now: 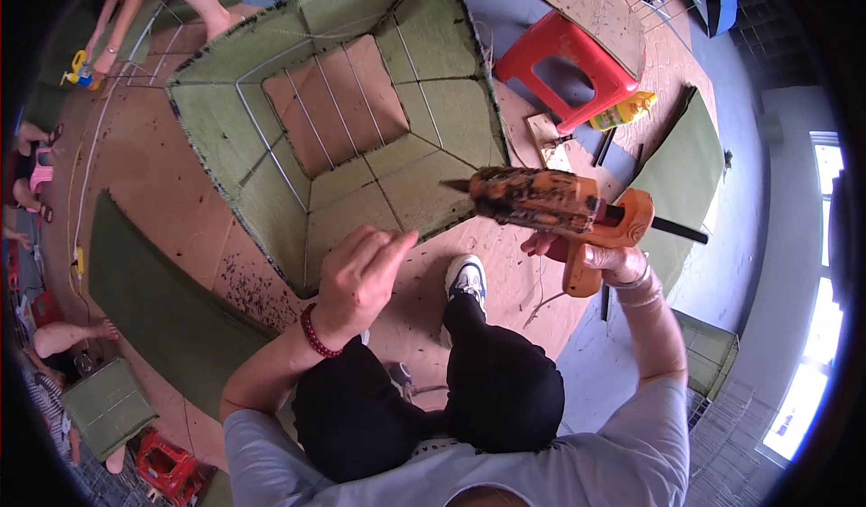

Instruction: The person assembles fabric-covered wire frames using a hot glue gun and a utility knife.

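Observation:
My right hand [603, 256] grips the handle of an orange glue gun [550, 202], smeared dark, held level with its nozzle pointing left. My left hand [361, 277], a red bead bracelet on its wrist, rests with fingers curled on the near edge of a large wire frame [334, 101] lined with green felt panels [221, 128]. The frame lies on brown cardboard [162, 182], its open middle showing the cardboard through the wires. The gun's nozzle hovers just above the frame's near right corner. My knees in black trousers and one white shoe [466, 279] show below.
A red plastic stool [564, 65] and a yellow bottle [624, 110] stand at the right. Green felt sheets lie at the lower left [158, 299] and right [686, 178]. Other people's legs and arms show at the upper left and left rim. A small red stool [167, 466] sits bottom left.

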Available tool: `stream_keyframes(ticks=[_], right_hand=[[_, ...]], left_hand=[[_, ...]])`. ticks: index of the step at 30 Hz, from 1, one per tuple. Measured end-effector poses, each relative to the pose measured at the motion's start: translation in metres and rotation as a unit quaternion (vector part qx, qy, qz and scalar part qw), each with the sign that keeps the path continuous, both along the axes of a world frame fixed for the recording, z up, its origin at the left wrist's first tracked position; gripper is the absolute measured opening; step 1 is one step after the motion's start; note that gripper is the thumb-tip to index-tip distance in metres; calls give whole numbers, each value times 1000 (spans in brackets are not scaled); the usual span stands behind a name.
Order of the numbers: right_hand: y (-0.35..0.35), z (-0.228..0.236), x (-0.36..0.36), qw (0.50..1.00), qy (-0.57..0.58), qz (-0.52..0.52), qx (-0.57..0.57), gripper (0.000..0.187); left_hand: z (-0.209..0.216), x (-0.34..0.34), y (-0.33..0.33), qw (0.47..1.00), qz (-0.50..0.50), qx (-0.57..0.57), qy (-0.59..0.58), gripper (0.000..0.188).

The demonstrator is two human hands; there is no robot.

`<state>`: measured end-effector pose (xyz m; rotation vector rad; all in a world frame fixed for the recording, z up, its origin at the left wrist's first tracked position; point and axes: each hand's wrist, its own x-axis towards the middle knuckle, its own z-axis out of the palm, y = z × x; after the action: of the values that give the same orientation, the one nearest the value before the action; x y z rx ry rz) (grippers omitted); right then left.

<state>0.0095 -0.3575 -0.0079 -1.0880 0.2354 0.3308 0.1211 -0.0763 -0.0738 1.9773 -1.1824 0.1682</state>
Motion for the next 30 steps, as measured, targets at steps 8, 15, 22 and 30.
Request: stream_keyframes(ticks=[8,15,22,30], right_hand=[[-5,22,46,980,147,118,-63,37],[-3,29,69,947,160,226,-166,40],[0,28,74,953,202,182,-137,32],[2,25,75,945,190,205,-171,33]], left_hand=[[-8,-2,12,964,-89,37,-250,16],[-15,2,12,950,-111,25,-292,17],[-17,3,12,947,-125,29,-293,17],[-17,3,12,952,-121,29,-279,16]])
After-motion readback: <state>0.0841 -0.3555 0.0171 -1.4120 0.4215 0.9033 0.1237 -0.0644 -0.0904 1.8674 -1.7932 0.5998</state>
